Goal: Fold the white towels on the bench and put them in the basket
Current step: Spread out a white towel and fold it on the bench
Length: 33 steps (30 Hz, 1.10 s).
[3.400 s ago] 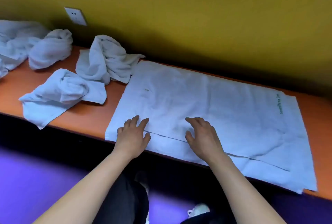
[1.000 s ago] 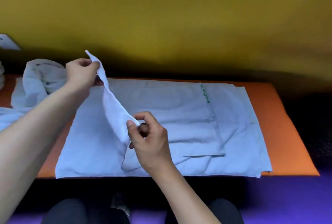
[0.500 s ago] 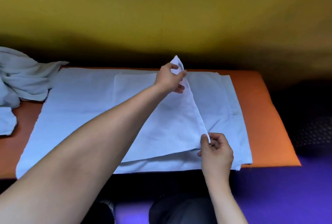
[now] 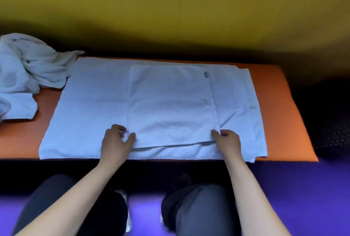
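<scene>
Flat rectangular terry towel (image 4: 170, 103) (folded layer on top) on orange bench (image 4: 280, 107)

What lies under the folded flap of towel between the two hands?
Under the folded flap lies the rest of the same white towel, spread flat on the orange bench. The towel shows left, right and in front; the bench beneath it is covered.

Bare orange bench (image 4: 280, 114) lies right of the spread towel (image 4: 91, 107); crumpled towels (image 4: 28, 67) crowd its left.
</scene>
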{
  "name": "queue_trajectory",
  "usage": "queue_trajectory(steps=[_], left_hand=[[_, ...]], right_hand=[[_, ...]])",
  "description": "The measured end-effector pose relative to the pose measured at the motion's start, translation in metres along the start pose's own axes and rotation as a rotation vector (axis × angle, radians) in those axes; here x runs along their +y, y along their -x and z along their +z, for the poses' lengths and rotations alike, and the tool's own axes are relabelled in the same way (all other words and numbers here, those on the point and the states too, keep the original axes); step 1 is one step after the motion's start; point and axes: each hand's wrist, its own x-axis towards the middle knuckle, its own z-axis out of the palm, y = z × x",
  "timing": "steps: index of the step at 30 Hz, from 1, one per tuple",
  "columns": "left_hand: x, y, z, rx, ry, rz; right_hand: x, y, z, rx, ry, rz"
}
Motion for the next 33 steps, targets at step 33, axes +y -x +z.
queue_trajectory(steps=[33], left_hand=[[0.015,0.041,-0.078,-0.254,0.798,-0.003]], right_hand=[[-0.032,0.083,-0.035,-0.223,-0.945,-0.025]])
